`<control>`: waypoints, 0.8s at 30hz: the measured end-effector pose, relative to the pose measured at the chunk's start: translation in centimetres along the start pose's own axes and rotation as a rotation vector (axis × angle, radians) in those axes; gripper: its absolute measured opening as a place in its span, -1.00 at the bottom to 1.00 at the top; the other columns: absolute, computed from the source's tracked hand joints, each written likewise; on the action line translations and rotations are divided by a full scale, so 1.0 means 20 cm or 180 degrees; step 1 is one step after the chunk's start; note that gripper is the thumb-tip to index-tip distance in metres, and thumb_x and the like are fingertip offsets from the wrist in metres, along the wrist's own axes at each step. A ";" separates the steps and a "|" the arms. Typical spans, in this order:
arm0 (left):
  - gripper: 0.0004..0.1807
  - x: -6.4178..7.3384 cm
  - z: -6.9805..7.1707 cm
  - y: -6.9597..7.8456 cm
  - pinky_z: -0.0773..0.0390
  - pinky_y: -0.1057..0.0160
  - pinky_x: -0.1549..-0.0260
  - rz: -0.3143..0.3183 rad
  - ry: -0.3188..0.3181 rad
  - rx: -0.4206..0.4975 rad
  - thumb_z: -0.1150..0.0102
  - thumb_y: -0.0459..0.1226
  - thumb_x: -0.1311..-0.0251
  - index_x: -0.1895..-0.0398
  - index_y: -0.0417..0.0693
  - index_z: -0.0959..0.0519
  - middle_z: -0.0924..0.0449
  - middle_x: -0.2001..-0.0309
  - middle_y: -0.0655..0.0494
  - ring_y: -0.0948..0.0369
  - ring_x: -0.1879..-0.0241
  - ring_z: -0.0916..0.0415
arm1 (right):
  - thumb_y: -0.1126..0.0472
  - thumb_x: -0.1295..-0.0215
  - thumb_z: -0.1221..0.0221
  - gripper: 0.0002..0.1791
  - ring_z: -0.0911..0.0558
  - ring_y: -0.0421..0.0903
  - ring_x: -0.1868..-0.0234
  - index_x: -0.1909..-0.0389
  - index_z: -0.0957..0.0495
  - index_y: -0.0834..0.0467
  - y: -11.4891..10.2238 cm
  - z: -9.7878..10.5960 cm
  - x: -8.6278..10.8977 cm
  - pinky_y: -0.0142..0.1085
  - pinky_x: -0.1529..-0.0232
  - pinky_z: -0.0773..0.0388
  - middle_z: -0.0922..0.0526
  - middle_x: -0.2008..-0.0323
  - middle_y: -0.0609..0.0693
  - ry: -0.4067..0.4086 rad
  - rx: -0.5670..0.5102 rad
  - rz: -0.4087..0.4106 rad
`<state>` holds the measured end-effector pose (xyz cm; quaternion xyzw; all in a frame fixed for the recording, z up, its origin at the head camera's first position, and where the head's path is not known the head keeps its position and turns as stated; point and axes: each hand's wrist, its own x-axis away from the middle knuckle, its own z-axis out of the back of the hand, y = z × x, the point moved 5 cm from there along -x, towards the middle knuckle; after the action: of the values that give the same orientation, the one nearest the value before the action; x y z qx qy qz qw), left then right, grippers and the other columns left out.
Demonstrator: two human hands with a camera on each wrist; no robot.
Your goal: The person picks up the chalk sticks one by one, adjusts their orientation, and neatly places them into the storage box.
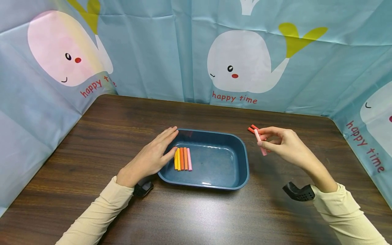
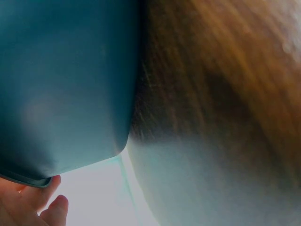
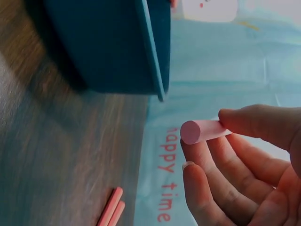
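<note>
My right hand (image 1: 281,141) pinches a pale pink chalk stick (image 1: 259,141) between thumb and fingers, raised above the table right of a dark blue tray (image 1: 211,186). The round flat end of this chalk stick (image 3: 190,132) faces the right wrist camera. Two red chalk sticks (image 1: 251,130) lie on the table behind the right fingers, which partly cover them. At the tray's left rim rests my left hand (image 1: 150,153), fingers straight and the thumb reaching over the inside. Near that thumb, several yellow, orange and pink chalk sticks (image 1: 185,159) lie side by side in the tray.
The brown wooden table (image 1: 190,214) ends at the back against a light blue curtain (image 1: 153,58) with whale prints, which also runs along both sides. Black wrist straps (image 1: 298,192) sit at the cream sleeves (image 1: 340,211).
</note>
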<state>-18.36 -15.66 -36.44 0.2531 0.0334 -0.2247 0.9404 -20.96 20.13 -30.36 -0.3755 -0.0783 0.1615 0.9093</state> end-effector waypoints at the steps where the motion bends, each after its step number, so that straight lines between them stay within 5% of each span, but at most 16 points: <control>1: -0.33 0.00 0.00 0.00 -0.19 -0.11 -0.45 0.0000 -0.0002 -0.0003 -0.06 -0.18 -0.42 -0.51 -0.20 -0.18 -0.10 -0.55 -0.07 -0.03 -0.55 -0.03 | 0.19 -0.32 -0.28 -0.65 -0.72 -0.21 0.46 -0.10 -0.58 0.18 -0.01 0.00 0.00 -0.40 0.34 -0.58 -0.71 0.22 0.07 -0.0004 0.0000 -0.0007; 24: -0.34 0.00 0.00 0.00 -0.18 -0.11 -0.46 -0.0020 -0.0007 0.0015 -0.05 -0.19 -0.43 -0.51 -0.22 -0.17 -0.10 -0.55 -0.07 -0.02 -0.55 -0.03 | 0.26 -0.28 -0.29 -0.62 -0.72 -0.10 0.50 -0.11 -0.57 0.22 -0.17 -0.16 -0.09 -0.25 0.36 -0.70 -0.70 0.23 0.20 -0.0269 -0.0564 0.0113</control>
<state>-18.37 -15.68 -36.43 0.2549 0.0327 -0.2280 0.9391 -21.05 15.05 -30.21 -0.4486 -0.1239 0.1857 0.8654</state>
